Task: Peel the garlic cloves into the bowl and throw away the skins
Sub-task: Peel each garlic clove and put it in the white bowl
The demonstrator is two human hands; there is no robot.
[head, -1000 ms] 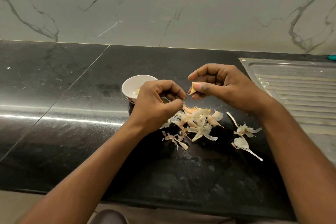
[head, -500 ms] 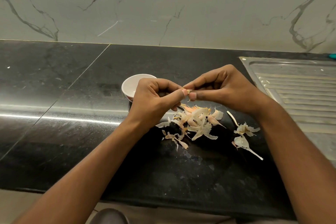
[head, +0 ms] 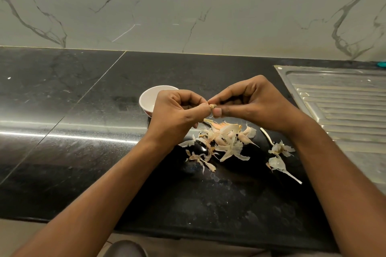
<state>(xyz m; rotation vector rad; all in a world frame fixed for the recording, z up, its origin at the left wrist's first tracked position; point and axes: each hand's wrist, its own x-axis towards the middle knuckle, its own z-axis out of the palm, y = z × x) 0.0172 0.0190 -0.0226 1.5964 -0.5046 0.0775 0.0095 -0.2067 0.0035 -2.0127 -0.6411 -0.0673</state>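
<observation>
Both hands now joined: left hand [head: 177, 113] and right hand [head: 250, 106] fingers pinch one garlic clove [head: 212, 106] together, apart a second ago. Skins [head: 225, 140] below fingers, bowl [head: 152, 100] behind left.

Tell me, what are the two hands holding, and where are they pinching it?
A small garlic clove. The left hand and right hand pinch it between thumb and fingertips, one from each side, above the skins; only a sliver shows.

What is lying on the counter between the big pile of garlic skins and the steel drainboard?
In the head view, a few loose skins lie there on the black counter.
</observation>
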